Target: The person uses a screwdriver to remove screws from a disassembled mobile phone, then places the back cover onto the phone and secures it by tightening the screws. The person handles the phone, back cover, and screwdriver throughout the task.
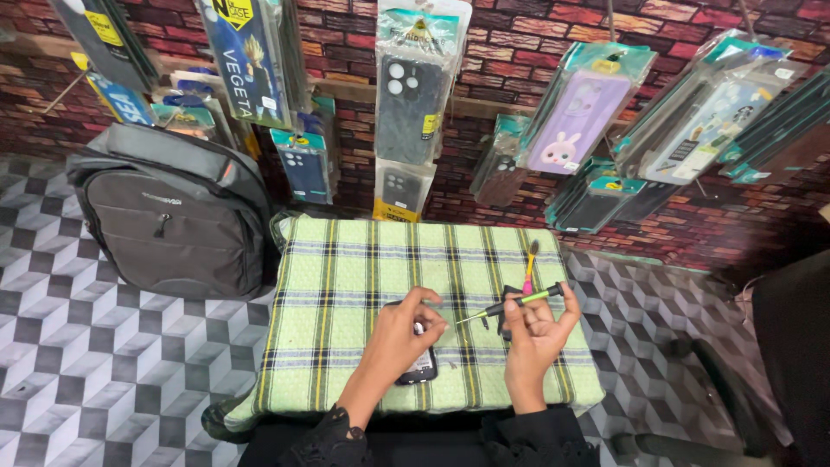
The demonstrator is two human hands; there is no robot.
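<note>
A floor of grey, white and black cube-patterned tiles (95, 363) spreads across the left, and a wall of dark red brick (519, 52) runs along the back. Leaning against that wall at the left is a grey fabric backpack (169, 216), zipped shut, so nothing inside it shows. Along the wall hang clear plastic packets of phone cases (411, 95), each packet holding one case: a dark blue one, a black one, a lilac one with a rabbit figure.

In the middle stands a low table under a green, white and black checked cloth (346, 285). A black smartphone (418, 367) lies flat on the cloth near its front edge. The left hand (402, 337) rests over the phone, thumb and forefinger curled together above it; whether they pinch anything cannot be told. Just to the right, the right hand (536, 333) pinches a slim green-handled screwdriver (510, 304) between thumb and fingers, tip pointing toward the left hand. Behind it a pink and yellow small brush (529, 264) lies on the cloth.
</note>
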